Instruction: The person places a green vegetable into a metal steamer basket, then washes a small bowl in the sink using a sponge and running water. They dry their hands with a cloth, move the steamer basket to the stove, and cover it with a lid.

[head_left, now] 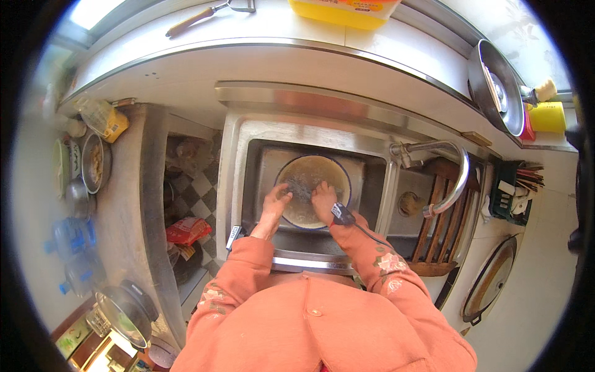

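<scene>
A round basin [341, 174] with a dark blue rim sits in the left bowl of a stainless steel sink [251, 186]. Cloudy, brownish water [304, 216] fills it, with a greyish patch in the middle too blurred to name. My left hand [275, 204] reaches over the basin's left side, its fingers curved beside that patch. Opposite it, my right hand [323, 197] dips its bent fingertips toward the water. Whether either hand holds something is hidden. A small black device [343, 215] with a cable is on my right wrist; another [234, 236] is by my left cuff.
The chrome faucet [458, 172] arches over the right bowl, where a slatted wooden rack [437, 218] leans. A ledge behind bears a wood-handled tool [190, 22], a yellow container [344, 11] and a pan [492, 88]. A metal bowl [96, 162] stands on the left counter.
</scene>
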### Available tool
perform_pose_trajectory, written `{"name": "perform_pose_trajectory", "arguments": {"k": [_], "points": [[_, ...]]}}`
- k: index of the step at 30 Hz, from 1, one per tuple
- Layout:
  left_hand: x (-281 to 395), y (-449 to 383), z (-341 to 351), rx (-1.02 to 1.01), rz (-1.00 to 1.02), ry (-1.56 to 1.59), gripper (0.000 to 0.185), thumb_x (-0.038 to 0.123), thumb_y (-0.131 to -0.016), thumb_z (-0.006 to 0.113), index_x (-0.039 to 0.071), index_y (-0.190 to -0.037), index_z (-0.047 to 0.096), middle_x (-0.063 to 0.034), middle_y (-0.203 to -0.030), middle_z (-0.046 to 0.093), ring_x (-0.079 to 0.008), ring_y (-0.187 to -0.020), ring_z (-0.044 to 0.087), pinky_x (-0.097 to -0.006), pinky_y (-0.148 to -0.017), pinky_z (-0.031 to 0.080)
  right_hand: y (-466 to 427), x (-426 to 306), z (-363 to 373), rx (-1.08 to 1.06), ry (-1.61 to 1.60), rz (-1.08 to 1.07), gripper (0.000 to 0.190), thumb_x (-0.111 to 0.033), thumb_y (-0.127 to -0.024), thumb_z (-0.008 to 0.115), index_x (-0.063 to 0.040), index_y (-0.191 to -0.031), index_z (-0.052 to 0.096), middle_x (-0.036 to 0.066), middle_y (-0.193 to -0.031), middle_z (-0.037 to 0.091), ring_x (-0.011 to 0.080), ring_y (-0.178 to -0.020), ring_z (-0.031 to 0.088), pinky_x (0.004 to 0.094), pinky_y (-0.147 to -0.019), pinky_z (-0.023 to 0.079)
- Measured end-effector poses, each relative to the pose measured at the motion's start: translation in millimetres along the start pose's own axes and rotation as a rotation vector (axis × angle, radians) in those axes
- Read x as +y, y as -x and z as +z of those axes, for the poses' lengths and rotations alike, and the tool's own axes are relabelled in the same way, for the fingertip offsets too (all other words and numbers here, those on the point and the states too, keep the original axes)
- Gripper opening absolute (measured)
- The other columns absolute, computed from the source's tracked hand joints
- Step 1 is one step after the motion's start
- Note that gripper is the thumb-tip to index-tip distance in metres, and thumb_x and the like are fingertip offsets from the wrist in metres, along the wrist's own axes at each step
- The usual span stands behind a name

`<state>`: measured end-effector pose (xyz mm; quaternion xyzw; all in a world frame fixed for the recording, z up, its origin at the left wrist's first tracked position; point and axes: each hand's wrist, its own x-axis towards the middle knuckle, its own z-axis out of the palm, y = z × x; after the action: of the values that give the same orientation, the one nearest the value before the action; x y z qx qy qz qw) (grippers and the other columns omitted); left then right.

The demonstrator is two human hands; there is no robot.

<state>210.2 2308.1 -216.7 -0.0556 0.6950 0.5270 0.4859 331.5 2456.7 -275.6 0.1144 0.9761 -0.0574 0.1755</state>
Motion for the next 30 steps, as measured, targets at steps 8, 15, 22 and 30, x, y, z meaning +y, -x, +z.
{"name": "perform_pose_trajectory", "arguments": {"k": [8, 15, 22, 30], "points": [[14.4, 7.9, 29.6, -0.264, 0.390, -0.146, 0.049, 0.040, -0.104, 0.048, 0.003, -0.132, 0.059, -0.0111, -0.138, 0.056, -0.0207, -0.131, 0.048, -0.0332, -0.110, 0.034, 22.7, -2.5, -65.1, 0.183, -0.063, -0.131, 0.018, -0.011, -0.077, 0.063, -0.008, -0.090, 0.075, 0.018, -0.109, 0.065, 0.0368, -0.105, 0.062, 0.0447, -0.076, 0.058], [43.0, 15.8, 31.7, -0.311, 0.178, -0.304, 0.072, 0.062, -0.102, 0.034, 0.000, -0.123, 0.064, -0.0068, -0.116, 0.064, -0.0179, -0.107, 0.055, -0.0314, -0.095, 0.040, 59.8, -3.9, -159.4, 0.213, -0.633, -0.027, 0.031, -0.010, -0.076, 0.068, 0.002, -0.104, 0.062, 0.023, -0.102, 0.067, 0.0411, -0.095, 0.066, 0.0505, -0.081, 0.053], [23.1, -0.7, 26.4, -0.468, 0.056, 0.138, 0.074, 0.070, -0.098, 0.030, 0.006, -0.114, 0.064, -0.0065, -0.096, 0.067, -0.0190, -0.080, 0.062, -0.0344, -0.079, 0.051, 37.3, 4.7, -134.2, 0.222, -1.373, 0.275, 0.019, -0.009, -0.079, 0.072, 0.001, -0.092, 0.064, 0.010, -0.077, 0.067, 0.0142, -0.077, 0.067, 0.0301, -0.066, 0.052], [7.0, -12.2, 28.7, -0.521, -0.290, 0.424, 0.065, 0.067, -0.098, 0.033, 0.010, -0.114, 0.060, -0.0098, -0.081, 0.062, -0.0230, -0.073, 0.064, -0.0531, -0.077, 0.060, 20.6, 1.0, -78.2, 0.408, -1.295, 0.359, 0.030, -0.006, -0.074, 0.069, 0.003, -0.103, 0.066, 0.020, -0.096, 0.067, 0.0304, -0.089, 0.066, 0.0387, -0.077, 0.053]]}}
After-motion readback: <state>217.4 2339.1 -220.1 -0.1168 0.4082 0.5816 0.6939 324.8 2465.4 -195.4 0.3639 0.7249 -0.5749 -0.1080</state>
